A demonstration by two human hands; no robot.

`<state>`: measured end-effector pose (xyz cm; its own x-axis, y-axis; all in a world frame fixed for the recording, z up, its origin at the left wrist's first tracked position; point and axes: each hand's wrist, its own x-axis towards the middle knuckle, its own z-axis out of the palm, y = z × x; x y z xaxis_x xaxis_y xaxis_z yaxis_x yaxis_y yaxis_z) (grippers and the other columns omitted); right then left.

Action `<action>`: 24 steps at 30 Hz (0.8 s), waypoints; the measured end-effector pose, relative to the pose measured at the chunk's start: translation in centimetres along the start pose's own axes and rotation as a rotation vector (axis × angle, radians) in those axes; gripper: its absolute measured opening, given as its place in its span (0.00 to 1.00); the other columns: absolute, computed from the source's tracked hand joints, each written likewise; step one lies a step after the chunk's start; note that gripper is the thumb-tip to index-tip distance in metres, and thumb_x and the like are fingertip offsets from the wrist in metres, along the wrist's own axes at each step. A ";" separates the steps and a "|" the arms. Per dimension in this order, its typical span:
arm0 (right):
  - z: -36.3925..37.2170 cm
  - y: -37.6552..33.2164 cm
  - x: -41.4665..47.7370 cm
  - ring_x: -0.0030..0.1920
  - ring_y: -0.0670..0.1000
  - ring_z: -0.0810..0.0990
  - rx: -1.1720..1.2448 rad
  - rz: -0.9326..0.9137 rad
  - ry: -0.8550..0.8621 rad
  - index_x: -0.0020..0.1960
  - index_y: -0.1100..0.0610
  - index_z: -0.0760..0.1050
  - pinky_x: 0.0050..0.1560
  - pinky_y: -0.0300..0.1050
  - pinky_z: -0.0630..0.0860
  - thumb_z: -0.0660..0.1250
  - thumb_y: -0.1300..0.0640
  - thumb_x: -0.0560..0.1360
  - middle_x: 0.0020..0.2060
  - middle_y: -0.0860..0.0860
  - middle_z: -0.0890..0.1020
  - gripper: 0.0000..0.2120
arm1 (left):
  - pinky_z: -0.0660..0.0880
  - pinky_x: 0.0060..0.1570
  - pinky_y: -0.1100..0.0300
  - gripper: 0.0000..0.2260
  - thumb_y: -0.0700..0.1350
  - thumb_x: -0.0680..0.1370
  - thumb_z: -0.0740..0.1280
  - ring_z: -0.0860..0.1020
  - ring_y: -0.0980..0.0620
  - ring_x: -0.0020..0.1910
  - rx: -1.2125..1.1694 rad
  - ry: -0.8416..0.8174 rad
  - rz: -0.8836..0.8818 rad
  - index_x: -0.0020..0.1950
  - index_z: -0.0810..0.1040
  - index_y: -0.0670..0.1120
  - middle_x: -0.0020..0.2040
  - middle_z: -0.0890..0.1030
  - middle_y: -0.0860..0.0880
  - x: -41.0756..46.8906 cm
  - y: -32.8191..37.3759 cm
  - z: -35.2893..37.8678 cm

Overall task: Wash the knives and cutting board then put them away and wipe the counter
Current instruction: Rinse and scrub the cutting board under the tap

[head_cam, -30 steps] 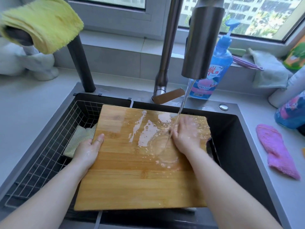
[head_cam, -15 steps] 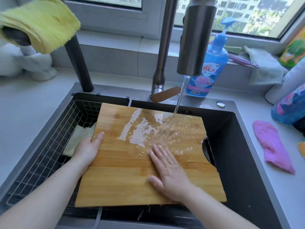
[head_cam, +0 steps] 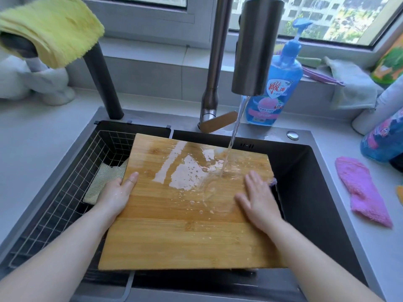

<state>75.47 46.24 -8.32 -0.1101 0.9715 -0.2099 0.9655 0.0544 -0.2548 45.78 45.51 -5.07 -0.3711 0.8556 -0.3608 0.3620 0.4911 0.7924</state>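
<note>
A wet bamboo cutting board (head_cam: 174, 236) lies across the dark sink (head_cam: 316, 192), under a thin stream of water from the steel faucet (head_cam: 255, 44). My left hand (head_cam: 117, 192) grips the board's left edge, thumb on top. My right hand (head_cam: 259, 201) lies flat on the board's right side, fingers apart, just right of where the water lands. No knife is in view.
A wire basket (head_cam: 54, 205) with a pale cloth (head_cam: 102, 182) fills the sink's left part. A blue soap bottle (head_cam: 277, 83) stands behind the faucet. A pink cloth (head_cam: 366, 192) lies on the right counter, a yellow cloth (head_cam: 48, 27) hangs at top left.
My right hand has slid from the board's lower middle up to its right edge. The left hand keeps its grip and the water keeps running.
</note>
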 end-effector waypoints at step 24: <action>-0.6 -3.7 3.3 0.75 0.46 0.40 0.025 -0.149 0.014 0.76 0.53 0.42 0.72 0.42 0.35 0.47 0.36 0.76 0.73 0.44 0.39 0.35 | 0.71 0.46 0.55 0.15 0.56 0.77 0.58 0.77 0.43 0.46 -0.010 -0.059 0.032 0.47 0.75 0.46 0.43 0.79 0.46 1.0 -0.5 0.2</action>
<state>71.66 49.34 -7.54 -0.2486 0.9561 -0.1552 0.9324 0.1928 -0.3057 45.38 46.15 -5.91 -0.3088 0.8791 -0.3632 0.3640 0.4620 0.8088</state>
